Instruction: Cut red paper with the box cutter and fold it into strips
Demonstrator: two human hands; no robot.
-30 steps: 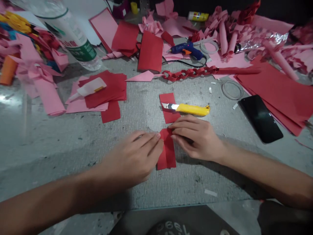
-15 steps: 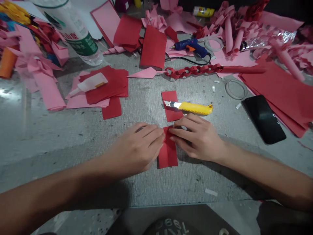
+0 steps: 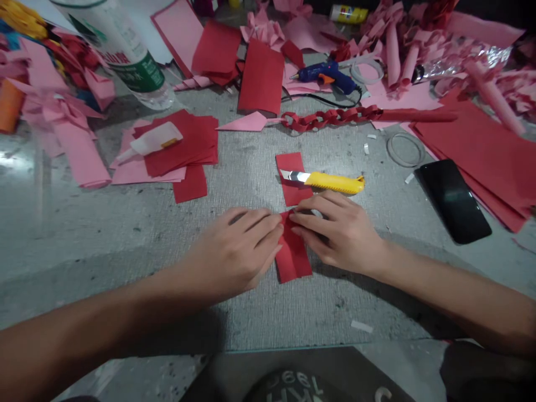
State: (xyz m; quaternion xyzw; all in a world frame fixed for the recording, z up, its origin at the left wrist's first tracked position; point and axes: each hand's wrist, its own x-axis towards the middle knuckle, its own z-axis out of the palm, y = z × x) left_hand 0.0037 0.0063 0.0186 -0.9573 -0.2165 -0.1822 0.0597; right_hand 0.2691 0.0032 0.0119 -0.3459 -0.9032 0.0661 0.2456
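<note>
A creased strip of red paper lies on the grey table between my hands. My left hand grips its upper left edge with bent fingers pressed together. At its upper right edge, my right hand pinches the paper; the thumb is partly hidden. Just beyond my fingers rests another red paper piece, with a yellow utility knife lying across it, its blade out and pointing left.
A stack of red paper carries a small white glue bottle at left. Behind lie a red paper chain, a blue glue gun and a plastic water bottle. A black phone lies at right.
The paper strip's lower end has swung slightly right and up, and its fold lies flatter. Both hands keep their hold at its upper edges, having barely moved.
</note>
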